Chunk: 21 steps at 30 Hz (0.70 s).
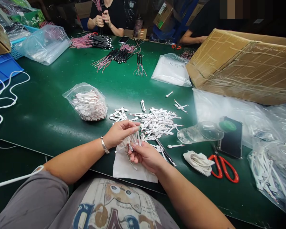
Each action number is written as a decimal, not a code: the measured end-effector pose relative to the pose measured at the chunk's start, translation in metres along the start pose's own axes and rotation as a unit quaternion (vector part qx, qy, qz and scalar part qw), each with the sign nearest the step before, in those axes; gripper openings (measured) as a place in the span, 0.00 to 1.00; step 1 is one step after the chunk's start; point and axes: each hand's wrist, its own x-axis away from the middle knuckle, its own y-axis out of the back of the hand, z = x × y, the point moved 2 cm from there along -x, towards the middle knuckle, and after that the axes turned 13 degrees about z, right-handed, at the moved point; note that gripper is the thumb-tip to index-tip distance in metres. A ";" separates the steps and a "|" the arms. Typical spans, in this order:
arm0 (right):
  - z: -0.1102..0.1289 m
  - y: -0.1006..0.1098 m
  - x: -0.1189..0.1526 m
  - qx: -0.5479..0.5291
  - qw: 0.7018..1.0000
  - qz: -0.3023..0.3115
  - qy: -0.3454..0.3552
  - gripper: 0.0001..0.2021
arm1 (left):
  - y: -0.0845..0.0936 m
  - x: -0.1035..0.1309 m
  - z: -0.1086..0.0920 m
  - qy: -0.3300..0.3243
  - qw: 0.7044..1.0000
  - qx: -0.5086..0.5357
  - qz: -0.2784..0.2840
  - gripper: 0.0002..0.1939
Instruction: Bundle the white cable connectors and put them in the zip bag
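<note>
A small bunch of short white connector leads (136, 137) stands between my two hands, above a white sheet (124, 165) at the table edge. My right hand (145, 156) is closed round the lower part of the bunch. From the left, my left hand (120, 133) pinches at its top ends; the exact fingertip contact is partly hidden. Just beyond my hands lies a loose pile of similar white leads (159, 122). A thin dark tool with a pale tip (165, 151) rests beside the pile, to the right of my right hand.
A clear bag of white leads (90, 105) sits left. Rightward are a bottle (195, 133), a dark phone (234, 138), a crumpled white cloth (198, 163), red-handled scissors (220, 168) and a large carton (240, 63). Two people sit across the table behind black-and-pink wire bundles (120, 55).
</note>
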 end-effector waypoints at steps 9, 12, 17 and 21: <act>-0.004 0.002 -0.001 0.015 1.000 0.017 0.014 0.15 | -0.003 0.002 0.000 0.076 0.974 0.214 0.000 0.18; 0.000 0.003 -0.001 -0.008 0.998 -0.011 0.063 0.14 | -0.006 0.003 0.002 0.052 0.958 0.280 -0.014 0.30; 0.005 0.004 -0.001 -0.027 0.992 -0.039 0.116 0.14 | -0.011 0.005 0.011 0.088 0.962 0.260 0.002 0.37; -0.002 -0.001 0.000 0.019 0.999 0.026 0.028 0.15 | -0.015 0.007 0.011 0.151 0.971 0.166 0.084 0.30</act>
